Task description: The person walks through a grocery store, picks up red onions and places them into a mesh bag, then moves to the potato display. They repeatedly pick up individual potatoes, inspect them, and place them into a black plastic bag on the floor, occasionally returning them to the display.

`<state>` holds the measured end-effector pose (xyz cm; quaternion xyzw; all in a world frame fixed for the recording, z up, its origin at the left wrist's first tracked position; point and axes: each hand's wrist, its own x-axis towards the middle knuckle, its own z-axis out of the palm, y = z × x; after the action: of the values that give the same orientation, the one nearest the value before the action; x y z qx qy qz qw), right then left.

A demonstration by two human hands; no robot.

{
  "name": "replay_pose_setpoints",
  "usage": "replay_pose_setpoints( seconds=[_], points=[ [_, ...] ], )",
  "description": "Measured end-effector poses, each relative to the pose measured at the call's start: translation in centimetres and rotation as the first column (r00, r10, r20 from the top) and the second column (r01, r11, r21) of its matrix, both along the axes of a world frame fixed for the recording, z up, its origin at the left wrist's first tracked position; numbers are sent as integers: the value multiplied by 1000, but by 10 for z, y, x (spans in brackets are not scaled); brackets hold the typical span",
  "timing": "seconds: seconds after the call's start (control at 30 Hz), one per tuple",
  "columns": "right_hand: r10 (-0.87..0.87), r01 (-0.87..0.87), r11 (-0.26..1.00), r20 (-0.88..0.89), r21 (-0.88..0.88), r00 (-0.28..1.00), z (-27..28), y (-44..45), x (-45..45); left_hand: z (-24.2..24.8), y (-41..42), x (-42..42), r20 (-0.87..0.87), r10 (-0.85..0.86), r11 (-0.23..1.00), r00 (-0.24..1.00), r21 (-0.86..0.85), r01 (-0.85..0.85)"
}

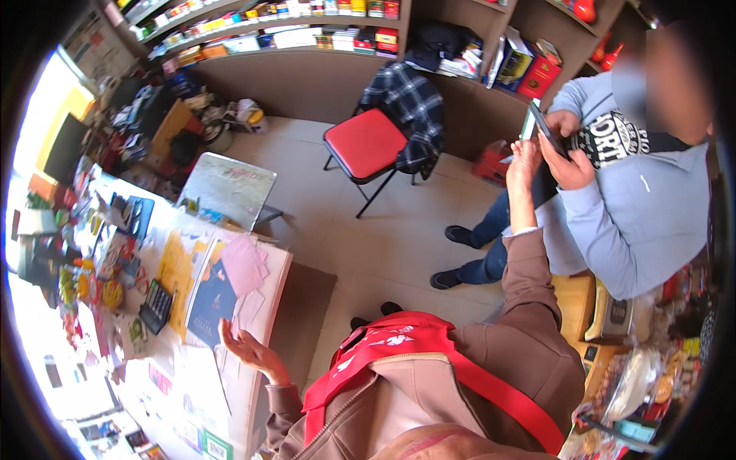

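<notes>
My left hand [251, 352] is raised near the edge of a white counter [261, 333], palm turned up and fingers apart, holding nothing. Under and beyond it lie a dark blue booklet [213, 299] and pink paper sheets [244, 264]. My right arm reaches far out to the right. The fingers of my right hand [524, 158] are curled around a thin, flat white-and-green card [529, 121], seen nearly edge-on. Right beside it, another person's hands [569, 164] hold a black smartphone [549, 129], its back towards the card.
A person in a light blue jacket [650, 213] stands at the right. A red folding chair [365, 142] with a plaid shirt [408, 103] stands ahead. A calculator [156, 306] rests on the counter; a small folding table [230, 184] adjoins it. Shelves [276, 26] line the back.
</notes>
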<state>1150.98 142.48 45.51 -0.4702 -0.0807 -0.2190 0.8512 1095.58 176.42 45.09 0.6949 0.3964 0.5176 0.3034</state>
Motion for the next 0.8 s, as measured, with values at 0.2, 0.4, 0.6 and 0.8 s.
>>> replay_pose_setpoints(
  seconds=[0.2, 0.4, 0.6, 0.8],
  points=[
    [241, -239, 960, 1, 144, 970, 17, 3, -9, -14, -85, -17, 228, 148, 935, 962, -349, -61],
    [385, -372, 891, -1, 259, 923, -6, 2, 21, -5, -130, -24, 210, 191, 876, 959, -477, -70],
    [403, -374, 904, -124, 208, 907, -12, -11, 56, -8, -163, -81, 143, 312, 847, 939, -489, -207],
    [176, -193, 979, -200, -70, 964, -38, 59, -19, -23, -202, -167, 258, 482, 799, 837, -521, -300]
  ],
)
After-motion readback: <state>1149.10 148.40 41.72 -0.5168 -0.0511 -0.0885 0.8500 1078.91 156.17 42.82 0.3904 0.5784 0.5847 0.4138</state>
